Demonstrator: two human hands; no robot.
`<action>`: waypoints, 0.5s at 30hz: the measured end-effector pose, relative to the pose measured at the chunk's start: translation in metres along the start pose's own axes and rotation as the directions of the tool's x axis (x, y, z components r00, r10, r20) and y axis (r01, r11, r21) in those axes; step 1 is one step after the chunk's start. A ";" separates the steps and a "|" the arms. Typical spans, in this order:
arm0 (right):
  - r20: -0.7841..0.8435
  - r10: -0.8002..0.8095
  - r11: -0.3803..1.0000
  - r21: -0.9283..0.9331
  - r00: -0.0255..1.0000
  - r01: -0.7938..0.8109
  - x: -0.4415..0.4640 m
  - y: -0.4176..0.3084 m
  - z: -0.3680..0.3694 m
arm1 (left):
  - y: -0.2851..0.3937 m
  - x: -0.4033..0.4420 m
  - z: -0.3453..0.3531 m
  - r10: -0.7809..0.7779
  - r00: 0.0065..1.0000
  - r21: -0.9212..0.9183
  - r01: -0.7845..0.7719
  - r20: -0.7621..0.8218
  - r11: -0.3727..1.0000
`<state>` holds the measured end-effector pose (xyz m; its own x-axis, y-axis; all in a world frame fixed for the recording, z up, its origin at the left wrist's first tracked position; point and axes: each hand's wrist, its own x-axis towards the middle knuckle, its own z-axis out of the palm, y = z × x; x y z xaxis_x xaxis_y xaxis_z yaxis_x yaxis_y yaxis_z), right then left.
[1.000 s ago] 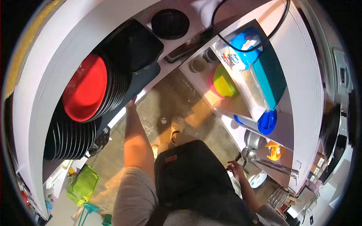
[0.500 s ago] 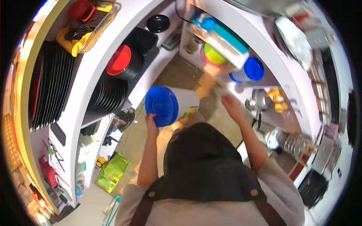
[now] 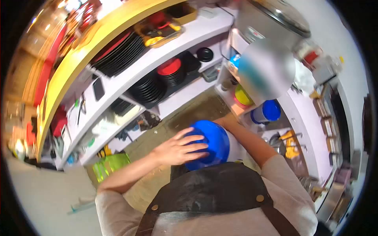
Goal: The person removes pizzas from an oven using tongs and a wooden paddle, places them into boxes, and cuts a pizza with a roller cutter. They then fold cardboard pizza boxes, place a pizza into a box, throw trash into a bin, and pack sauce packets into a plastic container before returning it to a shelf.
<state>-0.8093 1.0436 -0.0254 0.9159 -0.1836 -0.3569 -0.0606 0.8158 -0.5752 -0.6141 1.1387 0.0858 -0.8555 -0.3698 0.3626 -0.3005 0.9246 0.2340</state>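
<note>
A white container (image 3: 235,150) with a blue lid (image 3: 215,142) is held close against the dark apron, with its lid tilted toward the left. My left hand (image 3: 181,147) lies over the lid, its fingers spread and curved onto the blue surface. At the far side of the container is my right hand (image 3: 223,120), wrapped around it; its fingertips are mostly hidden behind the lid and the body.
Black plates (image 3: 146,89) and red bowls (image 3: 169,67) stand on the shelf ahead. Another blue-lidded container (image 3: 271,111) sits at the right, above a yellow cloth (image 3: 290,144). A green basket (image 3: 111,166) is at the lower left. A privacy blur covers an area at the upper right.
The container has moved right and nearer to my body. My left hand has gone from its lower edge onto the lid, and my right hand has come to its far side. The view has turned.
</note>
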 end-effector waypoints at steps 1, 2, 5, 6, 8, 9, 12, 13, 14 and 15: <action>0.037 -0.002 1.000 -0.013 0.999 0.003 -0.003 0.000 0.004 | 0.003 0.008 -0.002 0.062 0.998 -0.028 -0.063 -0.014 0.998; 0.074 -0.002 0.999 -0.032 0.997 0.005 -0.006 0.001 0.007 | 0.003 0.015 -0.001 0.125 0.992 -0.016 -0.125 -0.011 0.992; 0.174 -0.018 0.993 -0.114 0.985 0.038 -0.019 0.005 0.012 | 0.005 0.034 0.003 0.302 0.953 0.043 -0.303 0.025 0.952; 0.212 -0.024 0.987 -0.148 0.977 0.057 -0.024 0.008 0.012 | 0.006 0.041 0.002 0.261 0.958 0.036 -0.267 0.121 0.963; 0.289 -0.043 0.970 -0.219 0.956 0.110 -0.037 0.017 0.010 | 0.025 0.044 0.014 0.037 0.995 -0.056 -0.032 0.095 0.998; 0.330 -0.049 0.958 -0.251 0.943 0.138 -0.044 0.017 0.005 | 0.030 0.045 0.014 -0.153 0.988 -0.126 0.152 0.001 0.980; 0.429 -0.067 0.917 -0.329 0.901 0.225 -0.069 0.023 -0.002 | 0.032 0.038 -0.027 -0.988 0.044 -0.666 0.742 0.150 -0.068; 0.453 -0.068 0.904 -0.350 0.889 0.247 -0.077 0.024 -0.005 | 0.023 0.015 -0.033 -0.991 -0.047 -0.757 0.642 0.121 -0.123; 0.473 -0.070 0.889 -0.370 0.878 0.270 -0.082 0.026 -0.006 | 0.023 -0.011 -0.043 -0.994 -0.084 -0.806 0.582 0.074 -0.109; 0.489 -0.072 0.878 -0.383 0.869 0.288 -0.087 0.026 -0.009 | 0.025 -0.034 -0.053 -0.993 -0.111 -0.828 0.553 0.035 -0.091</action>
<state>-0.8943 1.0759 -0.0165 0.9946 0.0497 0.0912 0.0589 0.4534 -0.8893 -0.5704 1.1695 0.1276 0.3786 -0.8741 -0.3044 -0.0961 -0.3643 0.9263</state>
